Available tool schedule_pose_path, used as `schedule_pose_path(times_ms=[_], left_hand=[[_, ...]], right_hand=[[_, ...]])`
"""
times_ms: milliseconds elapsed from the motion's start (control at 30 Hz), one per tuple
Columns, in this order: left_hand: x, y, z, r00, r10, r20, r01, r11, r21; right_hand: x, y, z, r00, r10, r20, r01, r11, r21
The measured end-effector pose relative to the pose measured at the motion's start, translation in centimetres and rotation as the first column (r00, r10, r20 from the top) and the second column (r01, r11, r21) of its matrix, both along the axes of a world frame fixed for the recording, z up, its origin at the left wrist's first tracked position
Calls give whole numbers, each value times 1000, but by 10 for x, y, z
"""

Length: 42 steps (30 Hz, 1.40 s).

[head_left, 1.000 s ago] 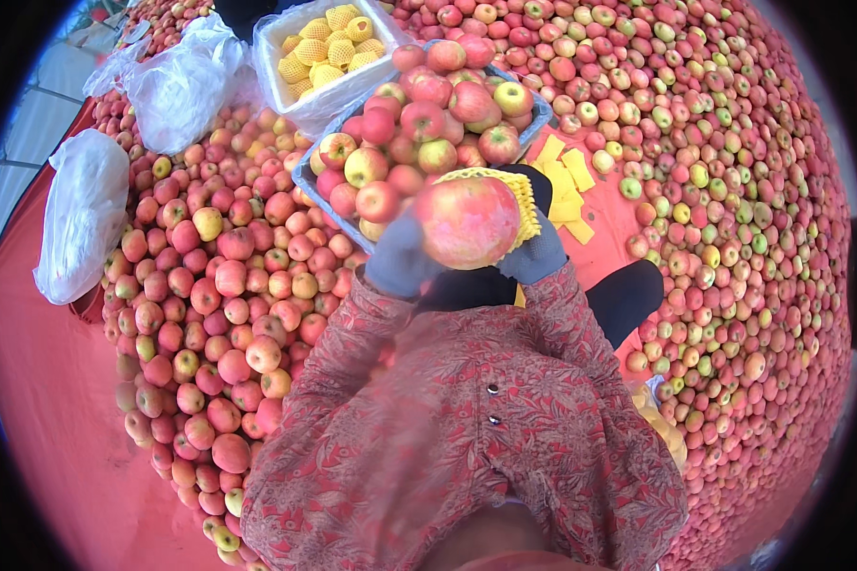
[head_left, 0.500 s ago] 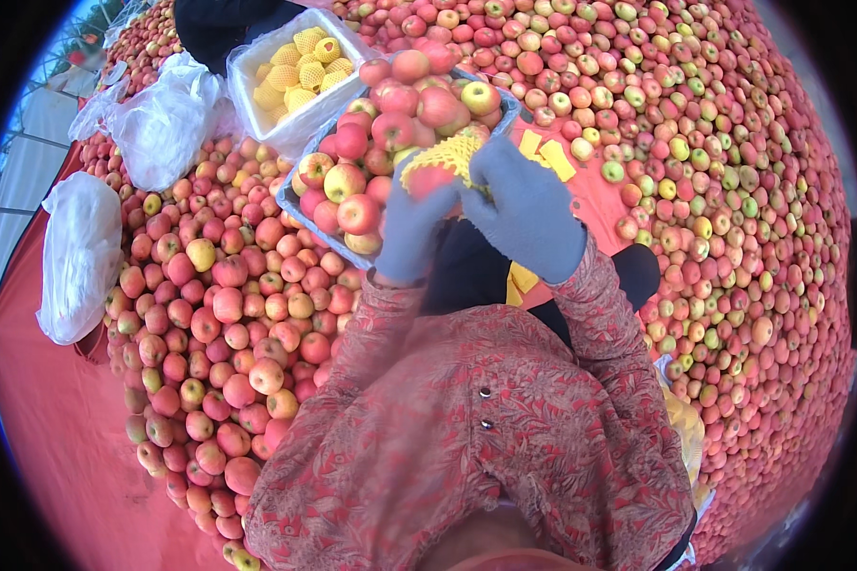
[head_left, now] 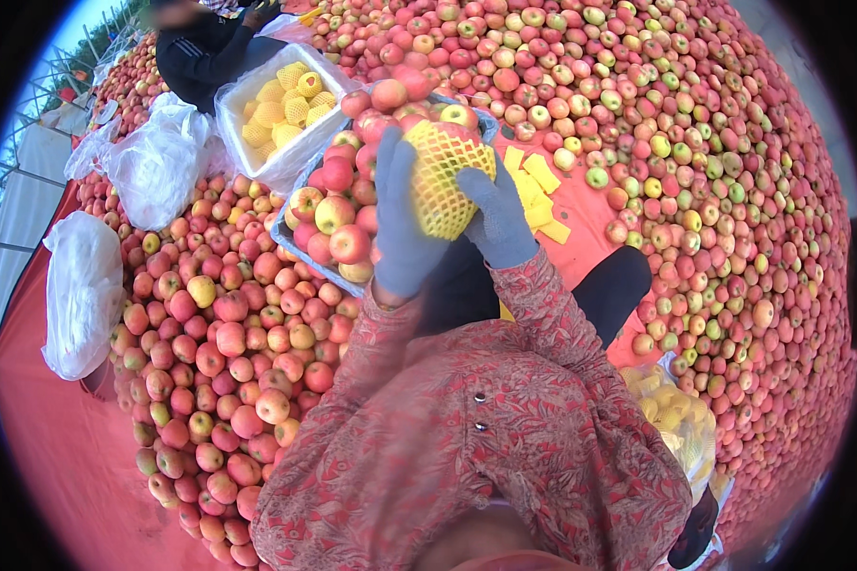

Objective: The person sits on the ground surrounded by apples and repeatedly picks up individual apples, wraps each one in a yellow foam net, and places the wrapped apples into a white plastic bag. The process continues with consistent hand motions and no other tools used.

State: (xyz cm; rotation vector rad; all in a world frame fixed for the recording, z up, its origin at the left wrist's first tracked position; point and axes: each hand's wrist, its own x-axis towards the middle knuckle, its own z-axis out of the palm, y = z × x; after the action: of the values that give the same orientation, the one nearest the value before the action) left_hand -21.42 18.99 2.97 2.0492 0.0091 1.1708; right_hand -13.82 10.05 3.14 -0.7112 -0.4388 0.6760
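Between my two grey-gloved hands is an apple in a yellow foam net sleeve. My left hand lies along its left side with the fingers pointing up. On the other side my right hand presses its thumb against the net. The sleeve covers most of the fruit, so little of the apple's skin shows. Just behind and left of my hands stands a blue crate heaped with bare red apples. Flat yellow foam sleeves lie on the red sheet right of my hands.
A white foam box holds several sleeved apples. Plastic bags and a white bundle lie at the left. Loose apples spread widely on both sides. At the far left another person's dark sleeve shows. A bag of yellow-wrapped fruit sits at my right.
The yellow net was only partly over the apple and now covers most of it. My right hand has moved down and left, and my left hand now lies flat along the fruit.
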Motion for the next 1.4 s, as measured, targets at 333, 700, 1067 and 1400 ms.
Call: schedule_pose_path(times_ms=[333,700,1067,1400], left_hand=[[-26,-17,19,974,-227,10,146,591,-793],[-30,-23,2,958,-269,-102,115,683,-721],[-37,-42,-20,933,-243,-265,16,765,-644],[-25,-51,-27,891,-198,-409,-52,850,-525]], right_hand=[[-6,-15,1,835,-99,541,227,958,-176],[0,-36,-36,740,-20,673,262,929,-261],[-4,-67,-39,811,172,559,45,935,-352],[-3,-84,-75,938,239,251,-142,926,-351]])
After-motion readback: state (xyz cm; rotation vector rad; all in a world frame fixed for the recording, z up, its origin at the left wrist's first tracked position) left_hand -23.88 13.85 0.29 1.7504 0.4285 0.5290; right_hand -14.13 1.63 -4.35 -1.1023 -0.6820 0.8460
